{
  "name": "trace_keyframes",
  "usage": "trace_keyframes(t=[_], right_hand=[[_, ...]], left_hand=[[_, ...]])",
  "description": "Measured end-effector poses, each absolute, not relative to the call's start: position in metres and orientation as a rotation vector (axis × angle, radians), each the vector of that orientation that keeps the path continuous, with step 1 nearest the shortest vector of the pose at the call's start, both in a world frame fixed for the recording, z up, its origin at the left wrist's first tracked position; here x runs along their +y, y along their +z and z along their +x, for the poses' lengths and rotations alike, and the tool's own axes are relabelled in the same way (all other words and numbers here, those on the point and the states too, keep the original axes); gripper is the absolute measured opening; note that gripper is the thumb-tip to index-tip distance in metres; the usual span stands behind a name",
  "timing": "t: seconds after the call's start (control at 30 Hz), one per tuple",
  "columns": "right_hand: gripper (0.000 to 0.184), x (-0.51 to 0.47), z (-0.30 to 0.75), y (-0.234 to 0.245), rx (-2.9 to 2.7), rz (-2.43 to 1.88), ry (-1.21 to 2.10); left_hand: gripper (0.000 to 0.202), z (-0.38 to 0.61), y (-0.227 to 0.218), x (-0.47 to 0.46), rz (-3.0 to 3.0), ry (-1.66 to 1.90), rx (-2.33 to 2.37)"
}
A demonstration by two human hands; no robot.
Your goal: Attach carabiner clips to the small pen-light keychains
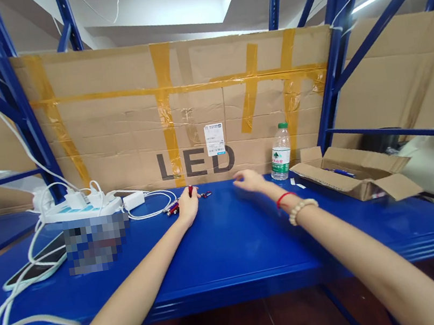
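Observation:
My left hand (188,208) is closed, with the dark red end of a pen (191,191) sticking up from its fingers. Several red and blue pens (172,209) lie on the blue table just left of that hand, partly hidden by it. To its right is a small dark red and blue piece (206,194), too small to make out clearly. My right hand (249,180) hovers over the back of the table, fingers extended leftward and slightly blurred, with nothing visible in them. A red cord and a beaded bracelet circle that wrist.
A water bottle (280,153) stands right of my right hand, near white paper scraps (300,186). An open cardboard box (344,170) holds a blue pen. On the left are a power strip (81,209), white cables and a phone (38,261). Taped cardboard (122,128) backs the table.

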State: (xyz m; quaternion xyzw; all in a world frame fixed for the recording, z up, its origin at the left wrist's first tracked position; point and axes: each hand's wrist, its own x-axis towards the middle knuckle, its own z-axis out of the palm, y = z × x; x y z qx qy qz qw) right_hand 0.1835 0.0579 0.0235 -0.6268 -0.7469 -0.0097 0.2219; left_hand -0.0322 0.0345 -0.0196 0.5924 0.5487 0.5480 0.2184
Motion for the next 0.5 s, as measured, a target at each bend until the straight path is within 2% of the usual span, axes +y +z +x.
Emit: trace_keyframes(t=[0.1, 0.2, 0.37, 0.5], right_hand=[[0.036, 0.058, 0.118, 0.004, -2.269, -1.479, -0.023], [0.027, 0.055, 0.083, -0.006, -2.35, -1.359, -0.1], [0.026, 0.055, 0.083, -0.009, -2.336, -1.327, -0.128], [0.018, 0.051, 0.095, -0.011, -2.188, -1.45, -0.035]], left_hand=[[0.022, -0.033, -0.019, 0.034, 1.637, 1.527, 1.529], [0.02, -0.031, -0.018, 0.033, 1.642, 1.531, 1.522], [0.016, -0.03, -0.017, 0.032, 1.718, 1.51, 1.511], [0.02, -0.034, -0.017, 0.032, 1.733, 1.464, 1.536]])
